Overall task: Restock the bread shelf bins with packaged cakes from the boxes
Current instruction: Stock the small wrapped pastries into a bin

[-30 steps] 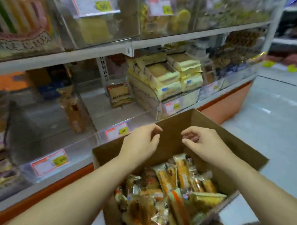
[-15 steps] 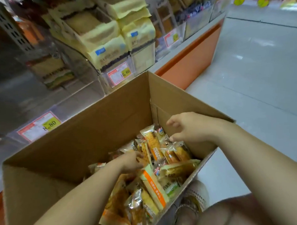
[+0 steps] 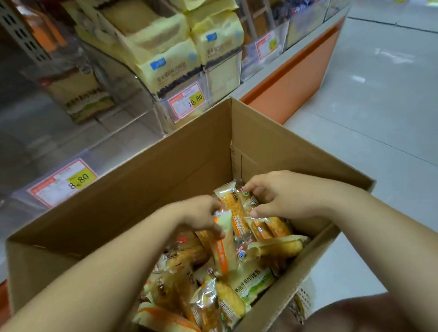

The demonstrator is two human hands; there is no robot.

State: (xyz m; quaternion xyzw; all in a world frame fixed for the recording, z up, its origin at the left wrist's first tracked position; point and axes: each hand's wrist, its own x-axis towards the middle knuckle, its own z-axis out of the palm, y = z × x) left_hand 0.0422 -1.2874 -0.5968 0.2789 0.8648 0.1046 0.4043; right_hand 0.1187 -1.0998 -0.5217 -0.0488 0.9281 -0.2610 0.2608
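An open cardboard box point(image 3: 141, 187) sits in front of me, filled with several packaged cakes in clear and orange wrappers. My left hand point(image 3: 198, 216) is down in the box, closed on a white-and-orange wrapped cake point(image 3: 225, 246) that stands tilted above the pile. My right hand point(image 3: 279, 193) reaches into the box's far corner, its fingers curled around wrapped cakes point(image 3: 236, 209) there. Beyond the box, the clear shelf bin point(image 3: 61, 179) with the 8.80 price tag holds one package at its back.
A neighbouring bin point(image 3: 190, 102) tagged 10.80 is stacked with yellow bread packs point(image 3: 172, 51). The shelf's orange base point(image 3: 289, 83) runs along the right. Grey tiled floor point(image 3: 378, 102) lies to the right of the box. My knee shows at the bottom right.
My view dropped from the shelves to the box. Both hands went from above the box rim down among the cakes, and the left hand has lifted one package.
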